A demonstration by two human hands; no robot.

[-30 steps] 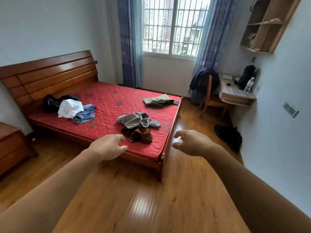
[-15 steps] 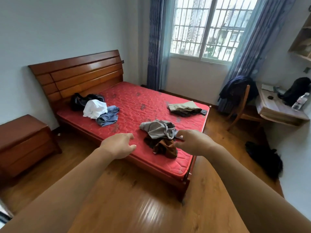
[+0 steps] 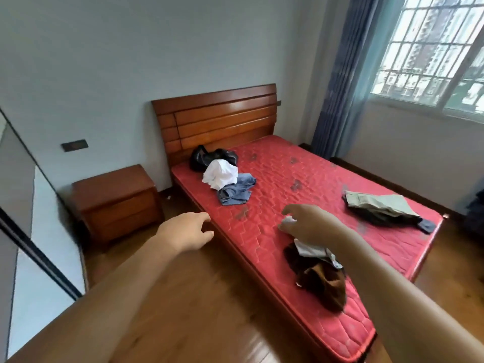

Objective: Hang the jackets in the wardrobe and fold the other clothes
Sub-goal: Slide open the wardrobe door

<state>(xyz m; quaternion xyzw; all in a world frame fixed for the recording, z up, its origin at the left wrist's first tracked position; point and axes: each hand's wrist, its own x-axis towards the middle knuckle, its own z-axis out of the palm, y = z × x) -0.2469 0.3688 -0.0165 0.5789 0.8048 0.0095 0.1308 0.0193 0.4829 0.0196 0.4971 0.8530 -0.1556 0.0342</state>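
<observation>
Bed (image 3: 314,169) nearer, view further left, nightstand (image 3: 115,203) newly in sight; L hand (image 3: 183,231) & R hand (image 3: 311,226) empty, fingers apart.

We get one view only — a wide-angle head camera, facing forward and down, left hand (image 3: 183,231) and right hand (image 3: 311,224) just ahead, red bed (image 3: 309,163) close below, seen from its long side.

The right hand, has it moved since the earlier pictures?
Yes: the right hand has come from beside the bed to over the grey-and-brown pile on it.
</observation>
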